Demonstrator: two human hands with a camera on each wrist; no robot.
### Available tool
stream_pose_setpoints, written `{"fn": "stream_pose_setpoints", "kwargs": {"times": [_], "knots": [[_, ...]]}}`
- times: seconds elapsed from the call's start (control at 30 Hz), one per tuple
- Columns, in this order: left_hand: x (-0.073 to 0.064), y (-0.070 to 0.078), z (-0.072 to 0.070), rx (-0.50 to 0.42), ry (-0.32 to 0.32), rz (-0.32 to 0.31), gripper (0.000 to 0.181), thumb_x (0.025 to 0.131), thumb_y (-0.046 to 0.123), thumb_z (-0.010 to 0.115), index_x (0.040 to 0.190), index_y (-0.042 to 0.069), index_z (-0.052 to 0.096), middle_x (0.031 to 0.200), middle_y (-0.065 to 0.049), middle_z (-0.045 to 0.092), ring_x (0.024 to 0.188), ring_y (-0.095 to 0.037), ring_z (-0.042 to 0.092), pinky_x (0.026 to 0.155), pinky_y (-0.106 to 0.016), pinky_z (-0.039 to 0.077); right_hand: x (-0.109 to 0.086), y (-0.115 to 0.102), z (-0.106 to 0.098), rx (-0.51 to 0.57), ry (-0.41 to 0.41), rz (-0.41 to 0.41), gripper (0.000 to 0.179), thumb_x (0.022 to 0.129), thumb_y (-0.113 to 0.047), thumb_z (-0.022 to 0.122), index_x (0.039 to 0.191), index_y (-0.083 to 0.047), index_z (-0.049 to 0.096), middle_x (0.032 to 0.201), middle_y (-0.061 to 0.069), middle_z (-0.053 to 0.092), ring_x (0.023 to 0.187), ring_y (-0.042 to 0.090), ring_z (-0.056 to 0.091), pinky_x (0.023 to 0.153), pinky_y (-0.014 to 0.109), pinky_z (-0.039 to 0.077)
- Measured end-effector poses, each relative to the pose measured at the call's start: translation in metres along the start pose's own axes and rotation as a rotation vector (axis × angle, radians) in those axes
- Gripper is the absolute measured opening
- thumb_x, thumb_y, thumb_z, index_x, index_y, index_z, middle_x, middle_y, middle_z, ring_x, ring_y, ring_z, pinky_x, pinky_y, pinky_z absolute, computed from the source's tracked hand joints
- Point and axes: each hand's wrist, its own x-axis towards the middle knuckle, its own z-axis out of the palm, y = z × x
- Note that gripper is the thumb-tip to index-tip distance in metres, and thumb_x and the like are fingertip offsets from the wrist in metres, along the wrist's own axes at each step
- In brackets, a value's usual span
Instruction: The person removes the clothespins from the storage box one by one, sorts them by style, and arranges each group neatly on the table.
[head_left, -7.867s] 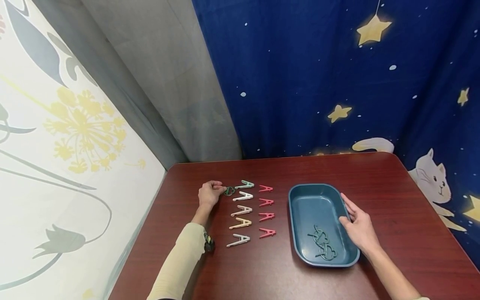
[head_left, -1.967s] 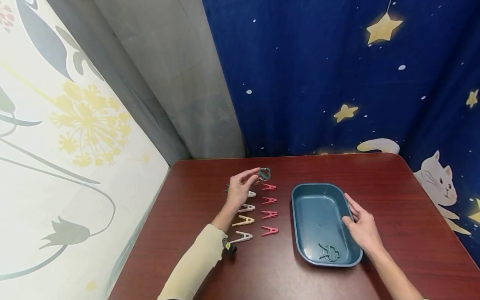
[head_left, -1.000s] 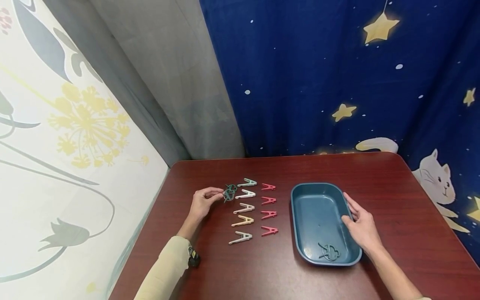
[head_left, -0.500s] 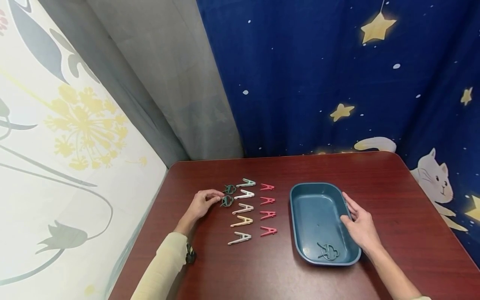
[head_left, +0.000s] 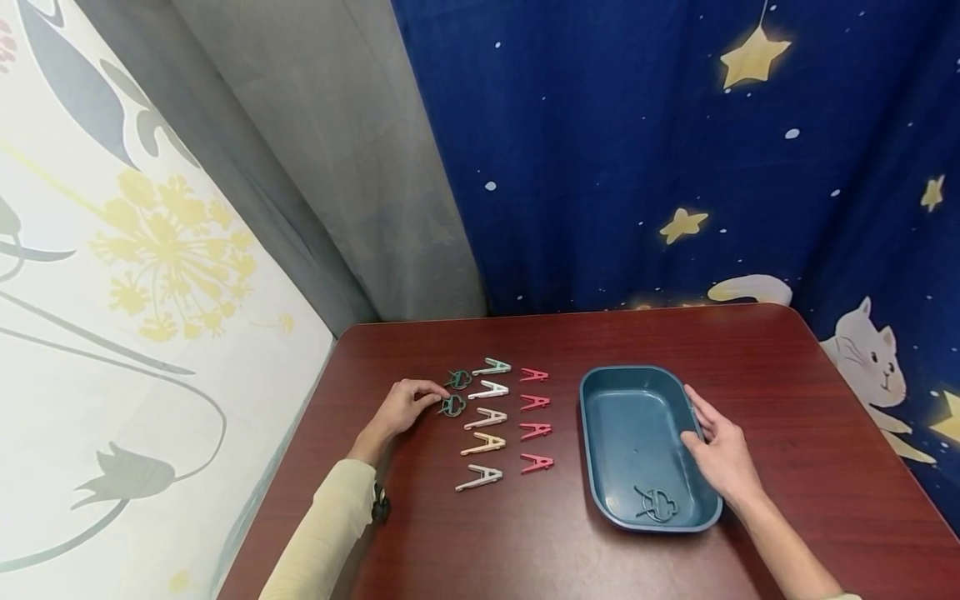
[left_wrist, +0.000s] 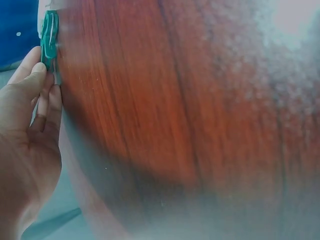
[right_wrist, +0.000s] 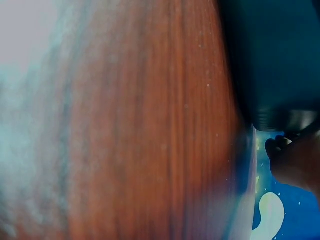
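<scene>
With thumb and fingertips, my left hand (head_left: 403, 407) pinches a green plant clip (head_left: 452, 406) with a rounded, lobed loop, at the table's left side. The left wrist view shows the same clip (left_wrist: 49, 35) between thumb and finger. Just behind it lies a second green plant clip (head_left: 459, 380). Another plant clip (head_left: 657, 505) is in the near end of a blue tray (head_left: 588, 450). My right hand (head_left: 722, 450) grips the tray's right rim, thumb on the inner side, fingers outside. The right wrist view shows the tray (right_wrist: 280, 55) dark, with the hand mostly cut off.
Right of the plant clips runs a column of clothespins: mint (head_left: 492, 367), several whitish ones (head_left: 489, 390) and a yellow one (head_left: 483, 444). A column of red clothespins (head_left: 536, 430) lies between these and the tray. Curtains hang behind the table (head_left: 525, 533).
Fewer plant clips are in the tray than at first. My left hand carried one leftward over the clothespins and lowered it in front of the other green clip. The right hand stays on the tray.
</scene>
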Motion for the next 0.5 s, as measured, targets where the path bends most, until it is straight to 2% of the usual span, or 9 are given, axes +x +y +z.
{"fn": "stream_pose_setpoints", "kwargs": {"times": [0.1,0.27,0.33,0.4,0.5], "knots": [[0.0001,0.0007,0.0006,0.012,-0.006,0.003,0.019,0.099,0.009,0.075,0.102,0.024,0.085,0.105,0.01,0.079,0.107,-0.016,0.072,0.094,-0.042,0.056,-0.0008,-0.0003,0.0005,-0.002,-0.002,0.01,0.074,0.096,0.006,0.063,0.164,-0.012,0.041,0.151,0.028,0.051,0.117,-0.007,0.054,0.067,0.015,0.047],[-0.0006,0.0018,0.0011,0.019,-0.005,-0.007,0.019,0.099,0.008,0.074,0.102,0.025,0.085,0.104,0.01,0.079,0.105,-0.015,0.072,0.093,-0.041,0.056,-0.0015,-0.0017,0.0011,0.01,-0.006,0.016,0.074,0.096,0.007,0.063,0.164,-0.011,0.04,0.151,0.029,0.05,0.129,0.029,0.057,0.068,0.014,0.046],[-0.0006,0.002,0.0014,0.02,-0.003,-0.001,0.019,0.099,0.008,0.075,0.102,0.024,0.085,0.105,0.01,0.079,0.104,-0.016,0.072,0.091,-0.04,0.056,-0.0013,-0.0016,0.0014,0.012,-0.004,0.013,0.074,0.096,0.008,0.063,0.164,-0.009,0.04,0.151,0.029,0.05,0.13,0.038,0.055,0.068,0.014,0.046],[-0.0003,0.002,0.0016,0.023,-0.002,0.006,0.019,0.1,0.009,0.074,0.103,0.024,0.085,0.105,0.009,0.079,0.103,-0.016,0.072,0.09,-0.04,0.056,-0.0006,-0.0013,0.0014,0.006,-0.001,0.013,0.074,0.096,0.008,0.063,0.164,-0.01,0.04,0.151,0.028,0.051,0.13,0.038,0.055,0.067,0.014,0.046],[0.0007,0.002,0.0006,0.028,0.012,0.014,0.018,0.1,0.009,0.074,0.104,0.024,0.084,0.106,0.01,0.079,0.104,-0.016,0.072,0.091,-0.039,0.056,0.0008,-0.001,0.0011,-0.017,0.002,0.018,0.074,0.096,0.006,0.063,0.164,-0.012,0.041,0.151,0.027,0.052,0.128,0.027,0.058,0.067,0.015,0.046]]}}
